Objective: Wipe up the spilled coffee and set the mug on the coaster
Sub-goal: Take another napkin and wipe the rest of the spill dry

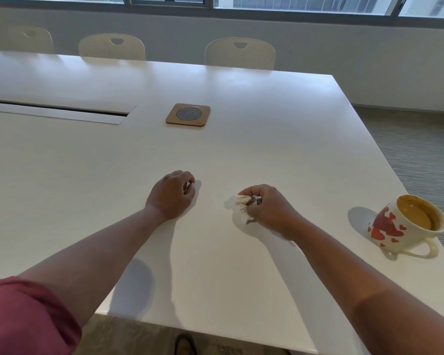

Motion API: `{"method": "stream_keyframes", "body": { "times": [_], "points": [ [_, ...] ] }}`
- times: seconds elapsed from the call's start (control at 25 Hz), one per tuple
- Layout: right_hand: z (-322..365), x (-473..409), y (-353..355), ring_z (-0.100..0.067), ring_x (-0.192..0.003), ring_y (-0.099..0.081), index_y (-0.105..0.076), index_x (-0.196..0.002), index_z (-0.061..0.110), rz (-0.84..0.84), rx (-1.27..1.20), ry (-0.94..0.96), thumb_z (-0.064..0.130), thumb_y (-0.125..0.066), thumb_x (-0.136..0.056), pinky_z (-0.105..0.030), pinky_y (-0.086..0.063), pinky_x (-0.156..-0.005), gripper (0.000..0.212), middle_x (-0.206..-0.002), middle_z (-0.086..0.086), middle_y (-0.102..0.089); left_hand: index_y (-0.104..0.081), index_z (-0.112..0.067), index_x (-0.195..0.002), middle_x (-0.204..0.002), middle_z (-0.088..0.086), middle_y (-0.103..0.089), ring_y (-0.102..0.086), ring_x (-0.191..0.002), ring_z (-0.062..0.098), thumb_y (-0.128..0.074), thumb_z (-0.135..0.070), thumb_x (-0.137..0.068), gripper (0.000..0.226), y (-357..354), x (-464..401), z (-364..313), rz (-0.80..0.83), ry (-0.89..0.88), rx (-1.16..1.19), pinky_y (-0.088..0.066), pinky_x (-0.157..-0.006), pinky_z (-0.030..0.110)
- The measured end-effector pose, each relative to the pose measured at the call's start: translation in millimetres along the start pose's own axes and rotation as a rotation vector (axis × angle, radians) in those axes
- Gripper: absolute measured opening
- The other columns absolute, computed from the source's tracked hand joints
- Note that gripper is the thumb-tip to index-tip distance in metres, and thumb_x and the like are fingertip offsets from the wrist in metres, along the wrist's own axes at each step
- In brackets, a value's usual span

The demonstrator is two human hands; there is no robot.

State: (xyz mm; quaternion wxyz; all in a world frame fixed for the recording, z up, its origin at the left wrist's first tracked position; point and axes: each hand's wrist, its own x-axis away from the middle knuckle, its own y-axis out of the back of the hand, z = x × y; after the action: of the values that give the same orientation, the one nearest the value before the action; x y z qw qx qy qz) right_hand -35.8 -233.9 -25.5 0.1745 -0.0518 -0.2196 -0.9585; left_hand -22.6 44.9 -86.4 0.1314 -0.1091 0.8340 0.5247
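Note:
A cream mug [405, 226] with red hearts stands near the table's right edge, coffee-stained inside, handle toward me. A square wooden coaster [188, 115] with a round mesh centre lies further back, mid-table. My right hand [267, 208] rests on the table, closed around a crumpled white tissue [237, 204] with a brown stain. My left hand [173, 194] sits beside it as a loose fist, holding nothing that shows. No coffee puddle is visible on the white table [215, 265].
A long cable slot [59, 111] is set into the table at the left. White chairs [240, 53] stand along the far side under the windows. The table's right edge drops to grey carpet [415, 149] just beyond the mug.

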Motion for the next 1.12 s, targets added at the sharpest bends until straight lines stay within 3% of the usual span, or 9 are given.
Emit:
{"method": "stream_keyframes", "body": {
  "times": [0.08,0.16,0.24,0.32,0.4,0.52,0.64,0.88,1.12],
  "points": [
    [-2,-1,3,-0.003,-0.096,-0.058,-0.068,-0.105,0.026,0.075,0.29,0.07,0.0,-0.059,-0.073,-0.006,-0.047,-0.073,0.043,-0.121,0.004,-0.049,-0.06,-0.028,-0.084,-0.076,-0.011,-0.056,-0.056,-0.072,0.019,-0.047,-0.041,-0.088,0.019,0,0,0,0.0,-0.001,0.001,-0.044,-0.066,0.031],
    [-3,-1,0,0.001,-0.093,-0.052,-0.065,-0.109,0.025,0.027,0.405,0.142,-0.002,-0.06,-0.073,0.002,-0.039,-0.072,0.045,-0.119,0.006,-0.042,-0.061,-0.028,-0.084,-0.076,-0.01,-0.056,-0.056,-0.072,0.02,-0.05,-0.038,-0.089,0.015,0,0,0,-0.001,0.0,-0.002,-0.045,-0.066,0.032],
    [-5,-2,-4,-0.003,-0.087,-0.056,-0.066,-0.098,0.026,-0.083,0.346,0.201,-0.001,-0.06,-0.075,-0.004,-0.04,-0.068,0.035,-0.111,0.004,-0.052,-0.062,-0.027,-0.085,-0.077,-0.01,-0.057,-0.056,-0.072,0.02,-0.056,-0.031,-0.091,0.009,0,-1,0,-0.003,0.005,-0.004,-0.047,-0.066,0.033],
    [-8,-6,-5,-0.014,-0.086,-0.061,-0.067,-0.092,0.025,-0.173,0.317,0.234,0.004,-0.062,-0.076,-0.02,-0.044,-0.069,0.027,-0.099,0.003,-0.061,-0.062,-0.027,-0.085,-0.076,-0.011,-0.056,-0.056,-0.072,0.019,-0.058,-0.028,-0.092,0.008,-1,-1,0,-0.003,0.012,-0.002,-0.047,-0.066,0.033],
    [-13,-12,-4,-0.022,-0.092,-0.059,-0.069,-0.095,0.023,-0.282,0.434,0.24,0.01,-0.066,-0.079,-0.031,-0.043,-0.072,0.021,-0.095,0.001,-0.069,-0.061,-0.027,-0.084,-0.076,-0.011,-0.056,-0.055,-0.071,0.019,-0.059,-0.028,-0.092,0.008,-1,0,-1,-0.004,0.014,-0.003,-0.045,-0.065,0.031],
    [-20,-21,-1,-0.033,-0.101,-0.055,-0.074,-0.099,0.017,-0.429,0.598,0.213,0.014,-0.068,-0.083,-0.035,-0.043,-0.079,0.017,-0.104,-0.005,-0.07,-0.062,-0.026,-0.084,-0.075,-0.011,-0.055,-0.055,-0.07,0.019,-0.059,-0.027,-0.092,0.008,1,0,-1,-0.009,0.014,-0.002,-0.044,-0.064,0.031],
    [-16,-33,3,-0.037,-0.093,-0.06,-0.072,-0.092,0.01,-0.442,0.583,0.161,0.007,-0.064,-0.082,-0.035,-0.043,-0.072,0.013,-0.1,-0.011,-0.066,-0.062,-0.026,-0.085,-0.075,-0.011,-0.055,-0.055,-0.07,0.019,-0.059,-0.028,-0.092,0.008,2,-1,-2,-0.005,0.015,-0.001,-0.044,-0.065,0.031],
    [2,-28,-26,-0.029,-0.088,-0.063,-0.074,-0.095,0.017,-0.189,0.583,0.3,0.008,-0.063,-0.084,-0.029,-0.035,-0.066,0.018,-0.097,-0.006,-0.069,-0.061,-0.026,-0.084,-0.075,-0.01,-0.055,-0.054,-0.07,0.02,-0.059,-0.028,-0.092,0.008,2,-1,-3,-0.005,0.014,-0.008,-0.044,-0.064,0.031],
    [14,-4,-40,-0.014,-0.08,-0.062,-0.079,-0.097,0.023,0.112,0.512,0.309,0.011,-0.07,-0.083,-0.024,-0.041,-0.068,0.021,-0.088,0.008,-0.071,-0.062,-0.025,-0.084,-0.075,-0.009,-0.055,-0.053,-0.068,0.02,-0.059,-0.028,-0.091,0.008,3,-1,-4,-0.016,-0.002,-0.021,-0.045,-0.064,0.031]
  ]
}}
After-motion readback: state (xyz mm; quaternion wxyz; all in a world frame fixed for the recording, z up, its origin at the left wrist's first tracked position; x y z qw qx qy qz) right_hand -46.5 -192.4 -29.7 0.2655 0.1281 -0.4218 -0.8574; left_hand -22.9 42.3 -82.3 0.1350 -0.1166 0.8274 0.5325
